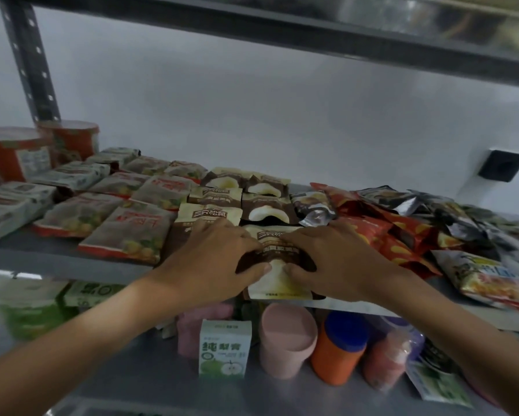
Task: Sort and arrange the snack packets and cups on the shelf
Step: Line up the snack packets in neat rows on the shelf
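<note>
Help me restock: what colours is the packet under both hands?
Brown and cream packet, with the left hand and right hand on it; head view.

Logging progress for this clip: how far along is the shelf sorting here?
Roughly midway, I'd judge. Done: red cups stand at the far left, with white packets and brown-and-red packets laid in rows beside them. In hand: the left hand and right hand press a brown-and-cream packet at the shelf's front edge. Left: the red and dark packets on the right lie heaped.
</note>
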